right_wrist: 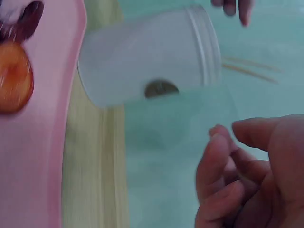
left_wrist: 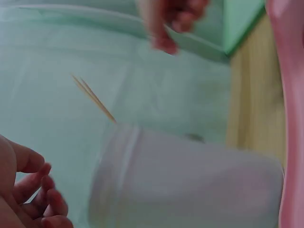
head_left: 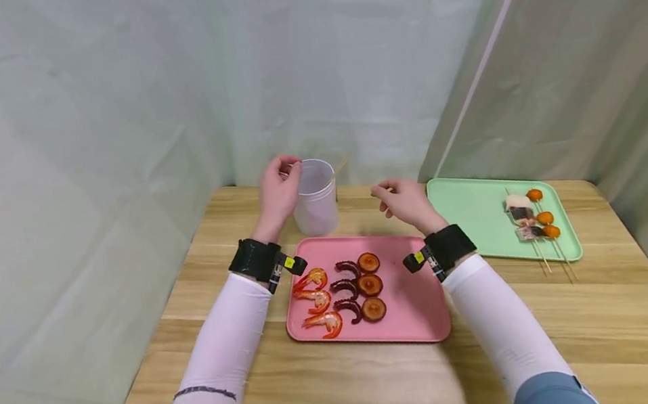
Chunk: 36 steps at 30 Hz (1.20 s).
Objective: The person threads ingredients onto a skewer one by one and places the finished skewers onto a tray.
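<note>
While the left hand (head_left: pixel 278 194) hangs just beside the cup (head_left: pixel 317 215) and the right hand (head_left: pixel 408 202) across from it, the fingers of both are loosely curled, with nothing visibly grasped. Sticks (left_wrist: pixel 96 100) lean in the upright cup, presumably bundled for easy reach. Shrimp (head_left: pixel 319 300), tentacles (head_left: pixel 345 286) and mushrooms (head_left: pixel 370 285) occupy the pink tray (head_left: pixel 411 317) in threes, apparently sorted by kind. No brand, label or writing is legible.

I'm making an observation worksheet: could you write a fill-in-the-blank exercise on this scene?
Curled orange-red shrimp lie on the rectangular ____ tray.
Beside the dark curled tentacles lie ____ round brown mushroom caps.
In the head view, the ____ hand appears nearer the white cylindrical cup.

Missing words: pink; three; left.
</note>
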Each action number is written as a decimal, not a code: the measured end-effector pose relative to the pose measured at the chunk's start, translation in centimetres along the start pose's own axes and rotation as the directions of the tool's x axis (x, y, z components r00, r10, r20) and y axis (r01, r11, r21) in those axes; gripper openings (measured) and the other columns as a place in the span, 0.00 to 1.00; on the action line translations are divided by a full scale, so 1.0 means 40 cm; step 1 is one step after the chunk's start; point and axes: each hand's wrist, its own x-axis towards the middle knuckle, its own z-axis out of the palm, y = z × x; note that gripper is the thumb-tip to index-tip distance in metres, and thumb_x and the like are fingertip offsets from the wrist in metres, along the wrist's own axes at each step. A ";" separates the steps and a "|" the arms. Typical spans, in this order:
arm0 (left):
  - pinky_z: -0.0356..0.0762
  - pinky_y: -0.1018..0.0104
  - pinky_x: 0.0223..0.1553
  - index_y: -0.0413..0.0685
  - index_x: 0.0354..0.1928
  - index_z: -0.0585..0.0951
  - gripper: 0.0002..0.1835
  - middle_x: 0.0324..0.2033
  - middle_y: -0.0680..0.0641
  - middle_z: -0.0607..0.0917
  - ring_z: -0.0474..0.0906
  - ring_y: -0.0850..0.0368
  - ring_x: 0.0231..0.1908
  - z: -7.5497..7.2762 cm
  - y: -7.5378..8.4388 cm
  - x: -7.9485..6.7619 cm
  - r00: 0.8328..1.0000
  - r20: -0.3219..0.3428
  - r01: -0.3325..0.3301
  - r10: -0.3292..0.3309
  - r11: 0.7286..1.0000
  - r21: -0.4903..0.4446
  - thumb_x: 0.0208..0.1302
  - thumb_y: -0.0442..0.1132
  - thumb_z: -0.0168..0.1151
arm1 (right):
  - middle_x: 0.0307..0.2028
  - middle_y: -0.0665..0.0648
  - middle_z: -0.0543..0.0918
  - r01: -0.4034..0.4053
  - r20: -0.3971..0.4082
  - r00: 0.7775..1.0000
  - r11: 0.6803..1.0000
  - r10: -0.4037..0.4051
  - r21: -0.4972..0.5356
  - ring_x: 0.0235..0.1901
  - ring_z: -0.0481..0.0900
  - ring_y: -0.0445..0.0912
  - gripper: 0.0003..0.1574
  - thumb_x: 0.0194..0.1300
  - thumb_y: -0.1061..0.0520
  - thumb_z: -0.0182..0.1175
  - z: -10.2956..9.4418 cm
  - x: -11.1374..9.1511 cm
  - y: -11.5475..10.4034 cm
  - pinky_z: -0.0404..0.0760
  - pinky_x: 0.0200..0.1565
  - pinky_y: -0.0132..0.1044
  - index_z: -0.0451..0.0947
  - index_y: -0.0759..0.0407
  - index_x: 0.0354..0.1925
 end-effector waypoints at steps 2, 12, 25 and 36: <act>0.68 0.65 0.38 0.36 0.51 0.84 0.11 0.33 0.45 0.78 0.73 0.52 0.35 -0.003 -0.013 0.016 1.000 -0.015 -0.006 0.007 0.999 0.053 0.77 0.37 0.61 | 0.35 0.63 0.85 0.018 0.000 1.000 1.000 -0.018 0.024 0.31 0.83 0.52 0.23 0.83 0.43 0.57 0.023 0.020 -0.015 0.83 0.43 0.52 0.85 0.59 0.56; 0.68 0.63 0.38 0.38 0.51 0.87 0.12 0.33 0.45 0.79 0.73 0.50 0.35 0.020 -0.006 0.038 0.976 0.139 -0.187 0.169 0.973 0.132 0.77 0.40 0.65 | 0.57 0.70 0.82 -0.084 0.065 0.995 0.970 0.071 0.229 0.51 0.85 0.62 0.34 0.88 0.44 0.46 0.114 0.106 -0.049 0.80 0.58 0.59 0.67 0.63 0.78; 0.72 0.60 0.36 0.44 0.50 0.92 0.13 0.40 0.46 0.83 0.76 0.51 0.35 0.063 0.022 0.023 0.926 0.292 -0.306 0.240 0.930 0.204 0.71 0.45 0.75 | 0.74 0.66 0.69 -0.145 0.072 0.989 0.915 0.127 0.376 0.70 0.67 0.63 0.34 0.89 0.45 0.38 0.176 0.163 -0.121 0.69 0.70 0.64 0.63 0.60 0.81; 0.74 0.59 0.36 0.45 0.46 0.92 0.10 0.42 0.47 0.85 0.78 0.52 0.36 0.076 0.031 0.017 0.913 0.276 -0.376 0.300 0.882 0.286 0.71 0.43 0.74 | 0.56 0.64 0.72 -0.106 0.060 0.994 0.942 0.092 0.318 0.56 0.69 0.55 0.33 0.89 0.46 0.38 0.188 0.156 -0.128 0.72 0.65 0.63 0.67 0.63 0.77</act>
